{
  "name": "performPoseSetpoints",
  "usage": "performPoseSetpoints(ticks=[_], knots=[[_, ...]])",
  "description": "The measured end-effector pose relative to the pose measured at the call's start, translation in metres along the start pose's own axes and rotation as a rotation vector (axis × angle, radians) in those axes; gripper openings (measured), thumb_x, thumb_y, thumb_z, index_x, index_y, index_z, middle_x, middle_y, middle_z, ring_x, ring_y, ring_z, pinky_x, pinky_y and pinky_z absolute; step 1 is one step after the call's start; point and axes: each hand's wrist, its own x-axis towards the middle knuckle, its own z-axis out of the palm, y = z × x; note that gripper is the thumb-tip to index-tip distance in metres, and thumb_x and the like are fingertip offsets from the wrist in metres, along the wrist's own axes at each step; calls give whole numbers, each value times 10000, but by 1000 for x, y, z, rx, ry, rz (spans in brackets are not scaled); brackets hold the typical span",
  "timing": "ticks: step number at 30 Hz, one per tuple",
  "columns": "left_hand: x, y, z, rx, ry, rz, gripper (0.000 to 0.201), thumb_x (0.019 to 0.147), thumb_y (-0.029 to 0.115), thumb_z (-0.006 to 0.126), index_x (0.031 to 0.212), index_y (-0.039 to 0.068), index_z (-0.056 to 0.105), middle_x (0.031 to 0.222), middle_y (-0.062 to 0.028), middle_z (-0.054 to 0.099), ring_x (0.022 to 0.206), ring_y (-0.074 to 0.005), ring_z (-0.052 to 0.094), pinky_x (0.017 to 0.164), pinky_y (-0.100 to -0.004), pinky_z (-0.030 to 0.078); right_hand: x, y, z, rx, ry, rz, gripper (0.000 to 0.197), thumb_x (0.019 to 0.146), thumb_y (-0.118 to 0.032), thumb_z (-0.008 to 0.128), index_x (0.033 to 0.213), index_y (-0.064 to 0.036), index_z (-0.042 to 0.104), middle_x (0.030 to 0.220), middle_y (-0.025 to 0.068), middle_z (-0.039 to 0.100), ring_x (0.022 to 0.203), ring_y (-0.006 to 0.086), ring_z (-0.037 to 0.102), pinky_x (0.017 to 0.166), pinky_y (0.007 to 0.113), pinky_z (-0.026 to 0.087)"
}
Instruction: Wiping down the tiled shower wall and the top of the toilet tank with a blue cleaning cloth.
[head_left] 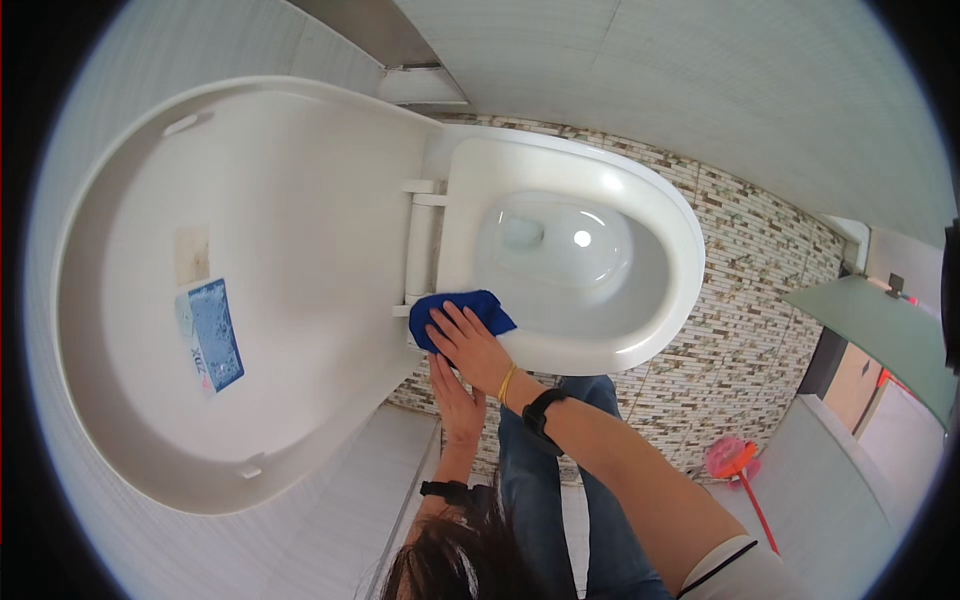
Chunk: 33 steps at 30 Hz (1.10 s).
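My right hand (pixel 472 348) lies over a blue cloth (pixel 428 318), pressing it onto the rim of a white toilet bowl (pixel 665 240) near the seat hinge. Its fingers are spread across the cloth, and the thumb is hidden. Just below it, my left hand (pixel 458 408) reaches up with fingers stretched out, their tips by the bowl's outer edge and the cloth. I cannot tell whether they touch the cloth. The large white lid (pixel 320 230) is raised to the left, with a blue and white sticker (pixel 215 335) on its inner face. Water shows in the bowl.
Brown and white mosaic tile (pixel 740 270) surrounds the bowl. Pale walls (pixel 700 80) stand close by. A red-handled brush with a pink head (pixel 730 458) is at the lower right, near a greenish panel (pixel 880 335). My jeans-clad legs (pixel 540 470) are beside the bowl.
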Motion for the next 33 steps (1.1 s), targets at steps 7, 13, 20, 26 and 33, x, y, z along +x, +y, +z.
performPoseSetpoints(ticks=[7,13,20,26,33], knots=[[-28,9,0,-112,-64,-108,747,720,12,569,1308,-67,116,1330,-290,169,1213,-445,210,984,-494,216,-18,-12,9,43,24,-99,393,774,-122,474,1160,-52,461,1246,120,410,1193,278,332,972,398,274],[16,29,-29,-177,186,15,705,760,-6,526,1326,-47,108,1360,-261,153,1245,-407,183,1016,-454,173,44,-12,-35,315,580,215,447,671,-26,577,1106,-82,487,1076,122,486,981,293,460,819,391,371],[36,19,-20,-230,142,-44,701,724,-29,552,1304,-57,159,1339,-248,191,1216,-406,227,994,-458,226,119,21,-53,-7,525,441,404,698,-138,616,1089,-106,520,993,120,464,886,282,469,737,393,390],[16,-9,0,-186,117,-25,694,735,33,568,1305,-39,178,1320,-255,224,1201,-421,244,974,-474,244,76,-18,-8,-40,332,358,382,676,-201,639,1032,-111,534,909,96,461,848,258,481,678,372,403],[16,-18,9,-274,-26,37,668,763,100,548,1304,-40,182,1325,-257,229,1211,-398,261,972,-490,237,63,-24,-7,461,379,487,318,690,-180,619,978,-68,547,867,118,494,769,302,509,677,371,409]])
